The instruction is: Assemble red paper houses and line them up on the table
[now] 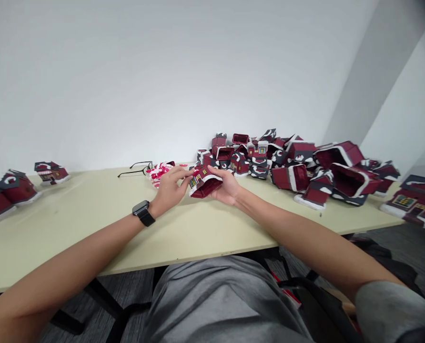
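A small dark-red toy house (206, 185) with white snow trim and yellow windows is tilted so that its hollow underside faces me. My right hand (227, 186) wraps round its right side and back, the thumb along the upper edge. At the house's left side, my left hand (173, 186) has thumb and forefinger pinched together against the front wall. Whether something tiny sits between those fingertips is too small to make out. Just behind my left hand lies a heap of red-and-white striped pieces (157, 172), partly covered by the hand.
Several similar houses (258, 151) are piled on the right of the table (198, 233), many tipped with hollow bottoms showing. A few stand upright at the far left, including one small house (51, 172). Black-framed glasses (136, 169) lie near the wall (126, 85).
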Motion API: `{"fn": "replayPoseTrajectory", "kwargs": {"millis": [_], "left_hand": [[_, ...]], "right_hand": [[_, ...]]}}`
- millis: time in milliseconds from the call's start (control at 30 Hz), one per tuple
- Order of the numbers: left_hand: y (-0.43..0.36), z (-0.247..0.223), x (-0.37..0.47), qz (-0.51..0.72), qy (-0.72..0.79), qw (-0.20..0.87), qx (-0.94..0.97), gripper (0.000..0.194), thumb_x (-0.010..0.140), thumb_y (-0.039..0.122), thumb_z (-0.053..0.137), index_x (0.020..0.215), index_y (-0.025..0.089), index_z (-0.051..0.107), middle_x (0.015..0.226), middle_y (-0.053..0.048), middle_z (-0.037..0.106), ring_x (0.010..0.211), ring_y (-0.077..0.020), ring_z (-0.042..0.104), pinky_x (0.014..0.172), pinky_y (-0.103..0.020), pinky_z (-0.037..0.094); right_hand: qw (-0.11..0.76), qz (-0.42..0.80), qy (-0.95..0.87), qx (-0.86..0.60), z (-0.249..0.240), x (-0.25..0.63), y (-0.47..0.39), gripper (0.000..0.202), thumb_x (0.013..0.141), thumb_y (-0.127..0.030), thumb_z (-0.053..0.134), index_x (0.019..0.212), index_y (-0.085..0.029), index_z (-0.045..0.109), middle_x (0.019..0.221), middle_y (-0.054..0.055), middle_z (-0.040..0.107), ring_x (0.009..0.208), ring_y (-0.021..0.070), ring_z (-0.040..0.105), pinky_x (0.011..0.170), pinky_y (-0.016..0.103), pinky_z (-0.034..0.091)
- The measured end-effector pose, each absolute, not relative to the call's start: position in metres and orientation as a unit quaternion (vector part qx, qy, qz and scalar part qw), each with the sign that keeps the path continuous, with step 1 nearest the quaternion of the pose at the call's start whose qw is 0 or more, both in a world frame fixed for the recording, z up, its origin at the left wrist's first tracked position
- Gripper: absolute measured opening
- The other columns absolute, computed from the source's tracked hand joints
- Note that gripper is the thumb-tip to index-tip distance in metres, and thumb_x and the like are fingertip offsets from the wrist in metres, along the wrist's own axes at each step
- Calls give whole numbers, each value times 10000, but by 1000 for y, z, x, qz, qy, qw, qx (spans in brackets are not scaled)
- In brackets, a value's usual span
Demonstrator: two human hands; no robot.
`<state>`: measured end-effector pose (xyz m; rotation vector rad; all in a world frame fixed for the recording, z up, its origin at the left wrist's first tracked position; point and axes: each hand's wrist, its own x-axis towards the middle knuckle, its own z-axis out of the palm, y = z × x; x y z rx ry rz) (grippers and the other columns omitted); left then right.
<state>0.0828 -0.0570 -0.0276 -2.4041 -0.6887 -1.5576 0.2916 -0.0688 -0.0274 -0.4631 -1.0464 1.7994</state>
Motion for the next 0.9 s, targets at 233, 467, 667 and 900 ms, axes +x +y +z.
{"fn": "replayPoseTrajectory", "kwargs": {"millis": [233, 467, 667, 900], "left_hand": [[-65, -34, 89, -535, -225, 89, -810, 235, 1020, 280, 589, 1156, 240, 776, 877, -51, 694, 823, -176, 634, 733, -329, 522], [-52, -33, 82, -485, -224, 104, -839, 266, 1032, 300, 551, 1074, 227, 804, 796, -49, 651, 751, -172, 590, 691, -317, 489], [-54, -24, 84, -540, -326, -113, -768, 282, 959, 407, 646, 1137, 235, 780, 1151, -90, 752, 1033, -233, 687, 870, -373, 570], [-56, -30, 88, -498, -311, -444, -677, 624, 841, 554, 776, 1350, 207, 675, 1324, -102, 709, 1204, -277, 657, 1039, -461, 543]], "right_hand": [[500, 734, -415, -198, -22, 294, -73, 182, 913, -314, 657, 1006, -181, 740, 947, 69, 789, 852, 247, 723, 887, 445, 603], [496, 717, -436, -222, -21, 295, -73, 136, 893, -303, 695, 942, -181, 725, 899, 59, 771, 814, 228, 707, 826, 414, 601], [606, 573, -502, -229, -30, 287, -66, 470, 629, -161, 918, 1026, -259, 686, 1093, -15, 729, 920, 168, 682, 793, 285, 569], [588, 524, -569, -238, -38, 281, -72, 566, 606, -260, 952, 1082, -282, 648, 1258, 22, 659, 992, 193, 665, 839, 346, 577]]}}
